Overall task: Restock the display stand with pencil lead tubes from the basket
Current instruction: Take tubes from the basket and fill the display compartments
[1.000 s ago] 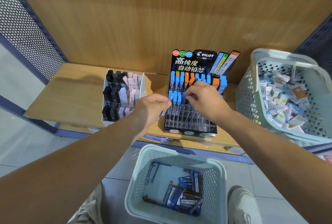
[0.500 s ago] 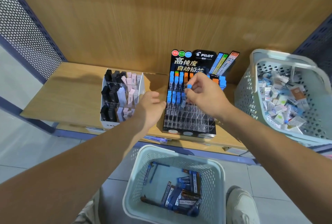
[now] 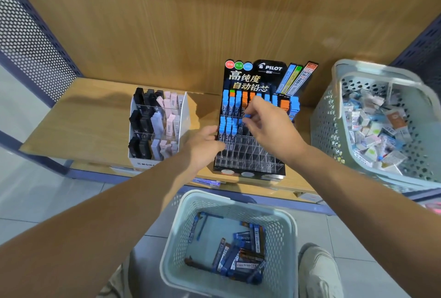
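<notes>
Blue-capped and slim, a pencil lead tube [image 3: 246, 117] is pinched between the thumb and fingertips of the right hand [image 3: 269, 130]. The hand holds it in front of the middle rows of the display stand [image 3: 250, 156]. The stand is black with a Pilot header and sits on a wooden shelf [image 3: 83, 116]. Its upper rows carry upright tubes with blue and orange caps, and its lower rows are clear plastic cells.

The left hand [image 3: 204, 144] sits at the stand's left edge with its fingers curled toward the side. Whether it grips anything cannot be told.

Below the shelf, on the tiled floor, a pale green basket [image 3: 229, 199] holds a loose heap of lead tubes [image 3: 241, 257] lying flat toward its near right corner. A second basket [image 3: 334, 111] stands on the shelf to the right of the stand, filled with small packaged items. To the left of the stand is a white box [image 3: 145, 164] of black, grey and pink erasers. A shoe [image 3: 319, 271] shows beside the floor basket.
</notes>
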